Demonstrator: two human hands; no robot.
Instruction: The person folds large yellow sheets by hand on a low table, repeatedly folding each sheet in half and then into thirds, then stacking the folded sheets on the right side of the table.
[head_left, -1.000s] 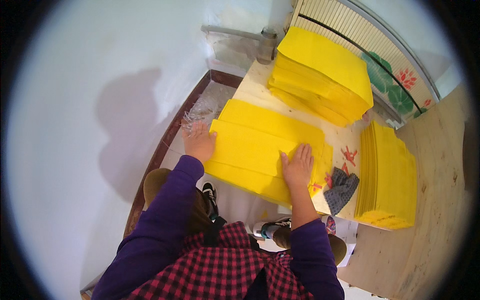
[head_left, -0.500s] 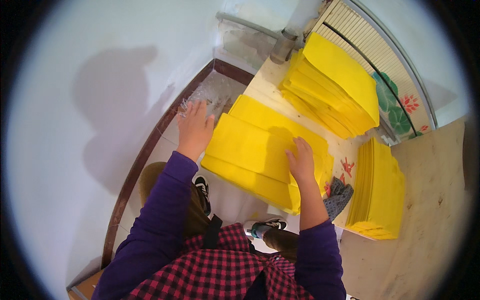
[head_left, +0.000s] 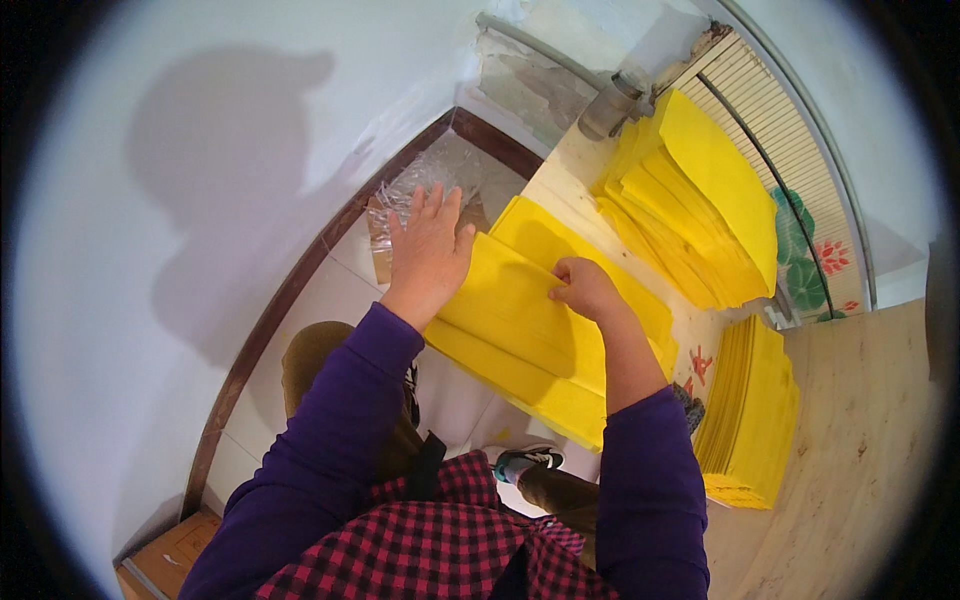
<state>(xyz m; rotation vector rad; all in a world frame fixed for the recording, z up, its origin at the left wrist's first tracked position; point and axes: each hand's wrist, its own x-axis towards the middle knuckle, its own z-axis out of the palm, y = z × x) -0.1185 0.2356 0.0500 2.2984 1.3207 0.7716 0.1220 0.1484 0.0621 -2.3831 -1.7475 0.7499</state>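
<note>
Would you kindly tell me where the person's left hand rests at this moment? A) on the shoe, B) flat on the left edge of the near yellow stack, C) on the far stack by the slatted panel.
B: the left hand lies flat, fingers spread, on the left edge of the near yellow stack, while the right hand pinches a sheet at its middle.

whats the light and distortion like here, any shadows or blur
Head view: bright, hard light throws a sharp shadow of the person on the white wall; fisheye bends the floor trim and leaves dark corners; the left hand, right hand and yellow sheets look sharp.
</note>
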